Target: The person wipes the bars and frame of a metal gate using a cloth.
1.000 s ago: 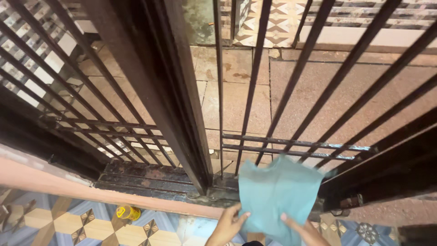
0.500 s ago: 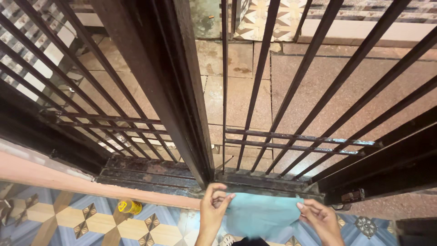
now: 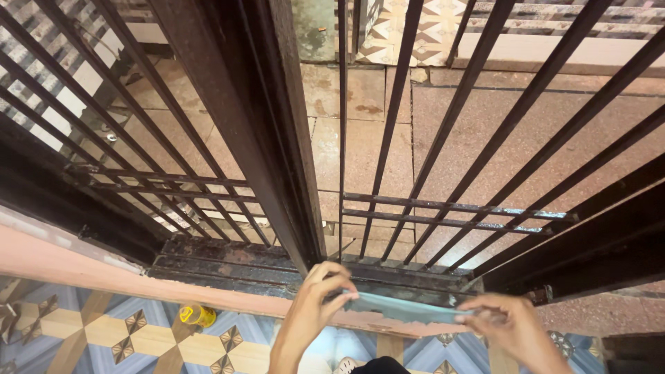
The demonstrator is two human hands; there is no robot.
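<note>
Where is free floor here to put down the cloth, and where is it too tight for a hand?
Free: patterned tile floor left of the left hand, apart from the small yellow bottle. The stone paving beyond the gate is bare. Crowded: the gate bars stand close together, and both hands stretch the teal cloth over the threshold; the right hand grips its other end.

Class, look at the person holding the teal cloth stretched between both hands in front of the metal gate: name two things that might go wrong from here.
1. The teal cloth is pinched only at its ends by the left hand and right hand; a loosened grip might drop it at the gate's dirty threshold.
2. The gate bars look worn and rusty near the bottom rails; cloth or fingers might snag there.
</note>
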